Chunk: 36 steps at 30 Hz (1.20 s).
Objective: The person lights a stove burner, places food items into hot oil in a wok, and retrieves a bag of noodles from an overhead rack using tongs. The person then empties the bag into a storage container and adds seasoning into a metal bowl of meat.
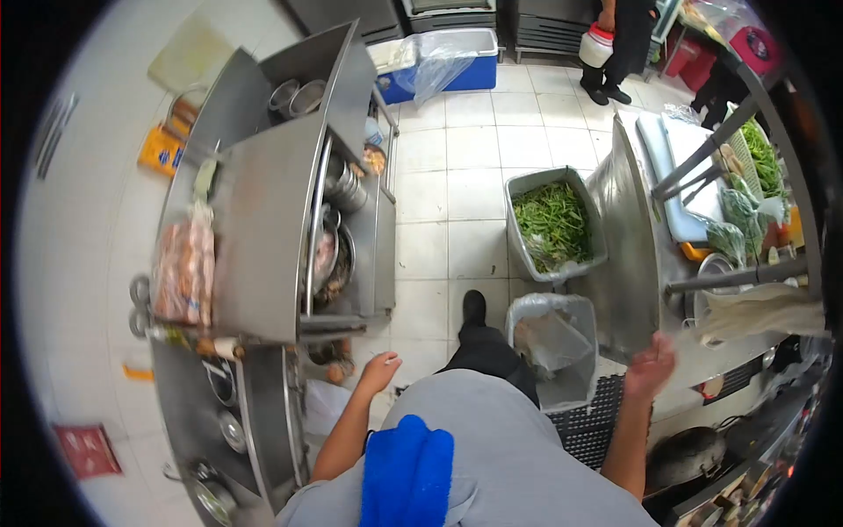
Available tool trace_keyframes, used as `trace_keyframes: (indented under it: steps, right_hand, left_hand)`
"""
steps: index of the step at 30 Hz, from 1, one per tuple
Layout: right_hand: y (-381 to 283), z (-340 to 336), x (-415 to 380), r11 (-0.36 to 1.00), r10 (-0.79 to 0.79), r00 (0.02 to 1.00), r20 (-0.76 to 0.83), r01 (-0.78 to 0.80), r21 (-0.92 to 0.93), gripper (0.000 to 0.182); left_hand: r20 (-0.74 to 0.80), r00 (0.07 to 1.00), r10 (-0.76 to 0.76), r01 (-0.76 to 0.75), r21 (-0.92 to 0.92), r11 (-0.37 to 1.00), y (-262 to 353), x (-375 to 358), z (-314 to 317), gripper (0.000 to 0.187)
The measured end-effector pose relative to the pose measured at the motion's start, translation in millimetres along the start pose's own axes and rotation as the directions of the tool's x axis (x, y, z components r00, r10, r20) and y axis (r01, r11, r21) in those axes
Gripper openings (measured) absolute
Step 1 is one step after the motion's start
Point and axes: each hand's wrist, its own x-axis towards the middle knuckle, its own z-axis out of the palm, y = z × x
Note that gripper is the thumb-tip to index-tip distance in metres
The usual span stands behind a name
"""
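My left hand (378, 372) hangs at my side near the steel counter, its fingers curled. A small pale spot shows at its fingertips, too small to name. My right hand (651, 365) is raised beside the right-hand steel table (672, 281), blurred by motion, and no object shows in it. Between that hand and my leg stands a grey bin with a clear liner (551, 338). Beyond it is a grey bin full of green trimmings (551, 220). A blue cloth (408, 474) lies over the front of my grey shirt.
Steel counters (263, 237) line the left, with pots (342, 189) on a shelf and a bagged pinkish food (186, 268) on top. A blue cooler (470, 75) stands ahead. A co-worker (628, 35) holds a red-lidded jar (596, 47). A black mat (593, 422) lies at right.
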Motion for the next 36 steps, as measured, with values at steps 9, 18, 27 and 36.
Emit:
trace_keyframes:
  steps: [9, 18, 27, 36]
  right_hand:
    - [143, 68, 55, 0.84, 0.522, 0.849, -0.084, -0.528, -0.125, 0.021]
    - [217, 214, 162, 0.692, 0.233, 0.959, -0.16, -0.279, -0.665, 0.022]
    - [303, 239, 119, 0.56, 0.392, 0.753, -0.528, -0.651, -0.513, 0.019]
    - [344, 320, 169, 0.609, 0.447, 0.649, -0.615, -0.725, -0.322, 0.019]
  left_hand:
    - [0.1, 0.993, 0.068, -0.064, -0.046, 0.997, 150, 232, -123, 0.034]
    - [0.343, 0.928, 0.147, -0.221, 0.189, 0.957, 200, 527, -172, 0.038]
    - [0.45, 0.832, 0.324, -0.449, 0.204, 0.87, 374, 803, -276, 0.035]
    - [0.511, 0.73, 0.454, -0.505, -0.046, 0.862, 610, 873, -190, 0.031]
